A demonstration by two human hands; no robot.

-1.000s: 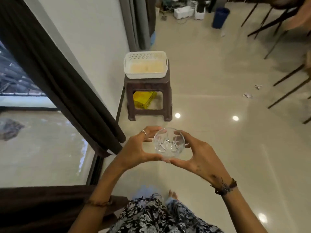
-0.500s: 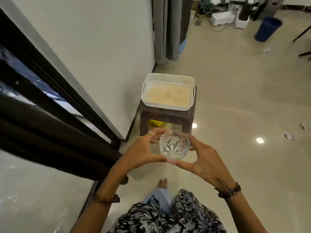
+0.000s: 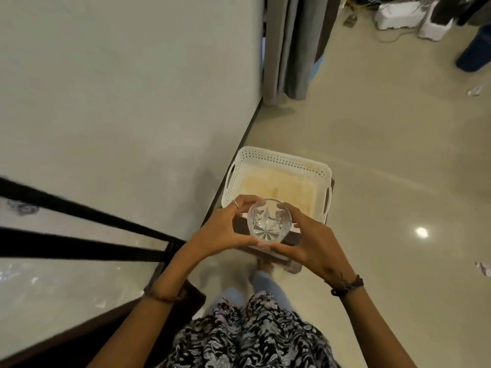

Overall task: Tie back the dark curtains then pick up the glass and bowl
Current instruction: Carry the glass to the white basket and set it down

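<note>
A clear cut-glass tumbler (image 3: 269,222) is seen from above, held upright between both hands. My left hand (image 3: 220,232) curls round its left side, thumb below and fingers over the far rim. My right hand (image 3: 310,240) wraps its right side the same way. The glass hovers over the near edge of a white perforated basket (image 3: 281,162) that sits on a dark brown stool (image 3: 292,239). A strip of dark curtain (image 3: 111,322) shows at the lower left. No bowl is in view.
A pale wall (image 3: 127,88) runs along the left down to a black-framed window (image 3: 79,245). Grey curtains (image 3: 295,46) hang at the far corner. White foam pieces (image 3: 403,14), cables and a blue bin (image 3: 475,51) lie at the far right. The tiled floor (image 3: 398,160) spreads to the right.
I have walked toward the stool: basket and stool have come nearer and now lie under my hands. The dark curtain has slid out to the lower left. Both hands keep the same hold on the glass.
</note>
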